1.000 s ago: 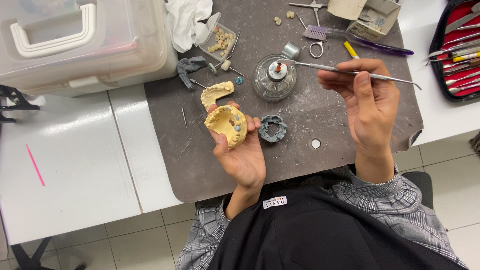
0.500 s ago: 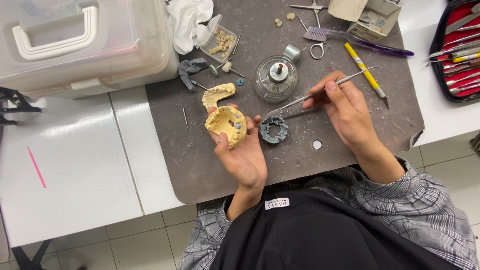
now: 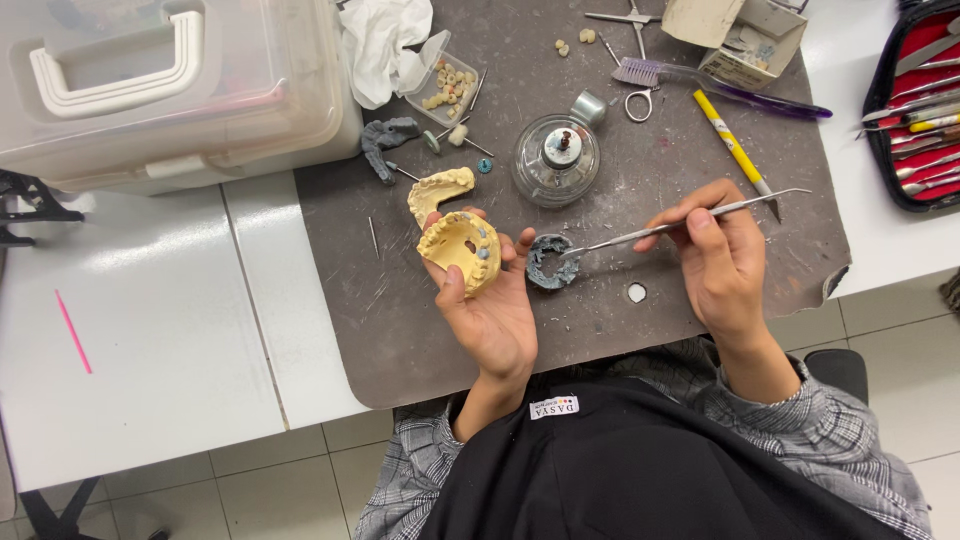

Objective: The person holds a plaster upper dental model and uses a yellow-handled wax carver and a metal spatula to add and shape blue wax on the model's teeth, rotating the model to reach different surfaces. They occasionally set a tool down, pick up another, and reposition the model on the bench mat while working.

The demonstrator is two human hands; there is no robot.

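Since before, we are lowering our right hand [image 3: 725, 255], pinching the metal instrument [image 3: 680, 222], tip leftward onto the grey horseshoe piece [image 3: 550, 262]; left hand [image 3: 490, 300] is gripping the yellow jaw cast [image 3: 460, 250].

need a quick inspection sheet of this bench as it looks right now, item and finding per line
surface: dark grey mat lying on a white table, dusted with pale flecks.
job's things: yellow plaster jaw model in the left hand; thin metal hand instrument, tip at a grey arch-shaped piece.
clutter: second yellow plaster model, glass burner, purple brush, yellow-handled tool, white cloth, small tray of tooth-like pieces.
grippers: left hand cradles the model; right hand pinches the instrument.
cables: nothing seen.
surroundings: clear plastic lidded box, red-lined instrument case, tiled floor.
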